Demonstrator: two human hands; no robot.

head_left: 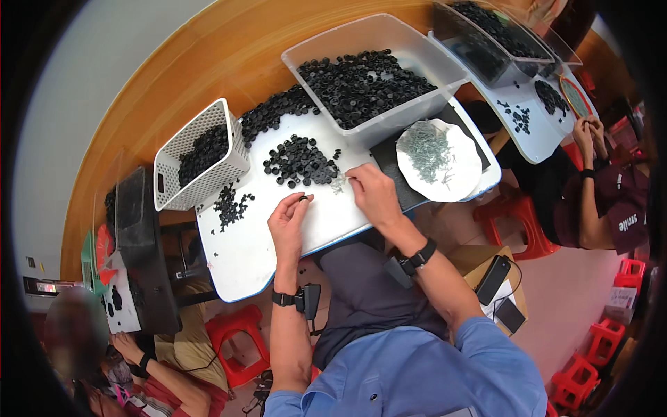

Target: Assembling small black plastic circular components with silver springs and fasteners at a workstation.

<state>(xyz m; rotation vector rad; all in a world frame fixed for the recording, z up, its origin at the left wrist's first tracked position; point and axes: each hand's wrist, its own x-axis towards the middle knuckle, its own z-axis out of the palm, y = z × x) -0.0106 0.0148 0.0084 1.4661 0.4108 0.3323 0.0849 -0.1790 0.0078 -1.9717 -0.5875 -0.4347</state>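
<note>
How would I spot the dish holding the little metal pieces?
Start at the white work board on the person's lap. At its right end, beside the big clear tub of black rings, sits a round white plate. It alone holds a grey heap of small metal pins; everything else nearby is black.

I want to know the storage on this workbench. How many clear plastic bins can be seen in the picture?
2. One clear bin full of small black parts stands behind the white board, beyond the right hand. The second clear bin is farther right, before another person. More may be hidden.
</note>
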